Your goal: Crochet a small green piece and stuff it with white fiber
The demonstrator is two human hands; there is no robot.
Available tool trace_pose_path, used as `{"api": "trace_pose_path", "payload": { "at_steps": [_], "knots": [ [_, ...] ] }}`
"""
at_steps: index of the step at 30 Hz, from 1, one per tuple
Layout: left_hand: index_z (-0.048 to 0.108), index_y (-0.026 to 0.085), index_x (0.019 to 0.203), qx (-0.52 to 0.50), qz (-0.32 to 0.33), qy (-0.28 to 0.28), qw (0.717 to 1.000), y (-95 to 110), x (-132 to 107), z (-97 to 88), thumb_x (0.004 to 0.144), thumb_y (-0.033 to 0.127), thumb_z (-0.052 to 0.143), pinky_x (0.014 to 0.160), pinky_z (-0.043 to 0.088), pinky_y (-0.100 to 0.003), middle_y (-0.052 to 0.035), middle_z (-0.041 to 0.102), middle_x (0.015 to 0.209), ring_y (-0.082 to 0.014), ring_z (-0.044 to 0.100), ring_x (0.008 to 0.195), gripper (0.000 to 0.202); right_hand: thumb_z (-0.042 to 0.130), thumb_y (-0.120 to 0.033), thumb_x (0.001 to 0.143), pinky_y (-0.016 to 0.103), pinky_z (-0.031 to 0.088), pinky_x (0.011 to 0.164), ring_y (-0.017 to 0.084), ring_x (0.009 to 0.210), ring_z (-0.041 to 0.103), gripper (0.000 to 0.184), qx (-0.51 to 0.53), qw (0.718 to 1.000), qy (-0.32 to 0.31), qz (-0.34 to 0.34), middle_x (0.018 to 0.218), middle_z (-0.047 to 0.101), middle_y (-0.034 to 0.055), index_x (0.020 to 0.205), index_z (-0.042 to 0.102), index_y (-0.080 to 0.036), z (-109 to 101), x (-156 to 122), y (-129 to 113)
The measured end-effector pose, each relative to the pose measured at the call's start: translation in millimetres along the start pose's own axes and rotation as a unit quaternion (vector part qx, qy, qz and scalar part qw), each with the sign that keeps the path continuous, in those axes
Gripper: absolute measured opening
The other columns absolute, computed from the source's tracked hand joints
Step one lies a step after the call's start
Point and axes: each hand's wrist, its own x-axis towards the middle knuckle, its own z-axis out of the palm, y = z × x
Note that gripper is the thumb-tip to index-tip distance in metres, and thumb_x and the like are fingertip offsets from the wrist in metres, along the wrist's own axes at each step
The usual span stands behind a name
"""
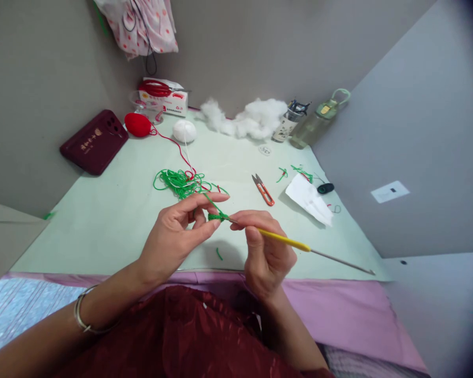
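My left hand (177, 236) pinches a small green crochet piece (217, 216) between thumb and fingers, with the index finger stretched out and green yarn running over it. My right hand (265, 247) is closed on a crochet hook with a yellow grip (287, 241); its hook end sits in the green piece and its metal tail points right. The green strand leads back to a loose tangle of green yarn (179, 182) on the pale green table (110, 220).
Orange thread snips (263, 189), a white paper (309, 198), a red yarn ball (137, 124), a white yarn ball (184, 130), white stuffing (252, 118), two bottles (307, 123), a dark red case (93, 140) and a box (163, 100) lie around the table.
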Motion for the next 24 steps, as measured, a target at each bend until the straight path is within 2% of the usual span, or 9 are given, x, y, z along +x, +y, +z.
{"api": "trace_pose_path", "payload": {
  "at_steps": [5, 8, 10, 12, 14, 17, 19, 21, 24],
  "knots": [
    [0.079, 0.027, 0.12, 0.002, 0.005, 0.02, 1.0, 2.1, -3.6, 5.6, 0.084, 0.018, 0.079, 0.073, 0.044, -0.026, 0.002, 0.065, 0.089, -0.0103, 0.047, 0.066, 0.037, 0.056, -0.013, 0.1, 0.04, 0.062, 0.074, 0.022, 0.087, 0.074, 0.026, -0.081, 0.994, -0.008, -0.069, 0.093, 0.077, 0.0052, 0.116, 0.071, -0.027, 1.4, -6.0, 3.9],
    [0.075, 0.029, 0.13, -0.111, -0.051, -0.012, 0.992, -0.1, -2.5, 8.3, 0.082, 0.021, 0.083, 0.067, 0.044, -0.022, 0.0025, 0.063, 0.088, -0.009, 0.048, 0.067, 0.049, 0.064, -0.013, 0.097, 0.038, 0.062, 0.075, 0.022, 0.094, 0.074, 0.032, -0.173, 0.977, -0.013, -0.126, 0.103, 0.076, 0.0068, 0.122, 0.073, -0.03, 2.8, -11.4, 6.6],
    [0.074, 0.027, 0.131, -0.217, -0.119, -0.065, 0.967, -1.4, 0.0, 8.0, 0.082, 0.025, 0.085, 0.06, 0.042, -0.019, 0.0032, 0.06, 0.081, -0.0067, 0.045, 0.062, 0.05, 0.067, -0.012, 0.095, 0.037, 0.062, 0.078, 0.022, 0.098, 0.073, 0.034, -0.193, 0.971, -0.01, -0.141, 0.107, 0.075, 0.0072, 0.122, 0.075, -0.031, 2.4, -11.7, 6.5],
    [0.078, 0.022, 0.124, -0.291, -0.177, -0.105, 0.934, -1.0, 3.1, 5.9, 0.083, 0.027, 0.085, 0.053, 0.037, -0.016, 0.0055, 0.052, 0.071, -0.0028, 0.031, 0.053, 0.042, 0.064, -0.013, 0.097, 0.036, 0.061, 0.078, 0.021, 0.094, 0.072, 0.029, -0.135, 0.987, -0.002, -0.091, 0.103, 0.075, 0.006, 0.117, 0.077, -0.03, 0.8, -7.4, 4.2],
    [0.081, 0.019, 0.118, -0.32, -0.184, -0.098, 0.924, 1.1, 5.4, 3.5, 0.084, 0.023, 0.084, 0.05, 0.033, -0.013, 0.007, 0.047, 0.067, -0.0012, 0.021, 0.051, 0.034, 0.058, -0.016, 0.101, 0.036, 0.059, 0.072, 0.019, 0.083, 0.07, 0.024, -0.032, 0.999, 0.023, 0.007, 0.092, 0.074, 0.0038, 0.109, 0.077, -0.029, -1.0, 0.3, 1.1],
    [0.081, 0.024, 0.119, -0.31, -0.153, -0.083, 0.935, 4.3, 5.9, 3.1, 0.083, 0.018, 0.084, 0.052, 0.038, -0.012, 0.0038, 0.055, 0.077, -0.0028, 0.033, 0.056, 0.036, 0.059, -0.023, 0.102, 0.034, 0.057, 0.067, 0.018, 0.077, 0.067, 0.02, 0.083, 0.993, 0.042, 0.072, 0.085, 0.074, 0.0025, 0.097, 0.078, -0.027, -1.3, 11.2, -1.3],
    [0.081, 0.027, 0.118, -0.276, -0.13, -0.086, 0.948, 4.1, 4.5, 5.3, 0.081, 0.019, 0.085, 0.056, 0.045, -0.015, 0.001, 0.06, 0.086, -0.007, 0.046, 0.067, 0.038, 0.061, -0.023, 0.101, 0.035, 0.058, 0.069, 0.018, 0.082, 0.069, 0.018, 0.092, 0.991, 0.025, 0.092, 0.089, 0.076, 0.003, 0.095, 0.078, -0.026, 0.2, 13.5, -1.2],
    [0.082, 0.029, 0.117, -0.238, -0.107, -0.072, 0.963, 1.9, 2.6, 8.4, 0.08, 0.021, 0.086, 0.064, 0.049, -0.017, 0.0004, 0.062, 0.089, -0.0103, 0.052, 0.077, 0.038, 0.06, -0.021, 0.101, 0.035, 0.059, 0.07, 0.018, 0.082, 0.07, 0.018, 0.062, 0.993, 0.015, 0.103, 0.092, 0.077, 0.003, 0.098, 0.078, -0.027, 2.1, 10.5, -0.6],
    [0.081, 0.03, 0.119, -0.224, -0.091, -0.04, 0.97, -2.6, 0.6, 11.9, 0.08, 0.023, 0.088, 0.074, 0.049, -0.018, 0.0015, 0.064, 0.087, -0.0106, 0.054, 0.081, 0.04, 0.063, -0.017, 0.1, 0.035, 0.06, 0.07, 0.018, 0.083, 0.071, 0.022, -0.035, 0.999, 0.008, 0.037, 0.095, 0.076, 0.003, 0.11, 0.078, -0.031, 4.9, -0.3, 0.7]
  ]
}}
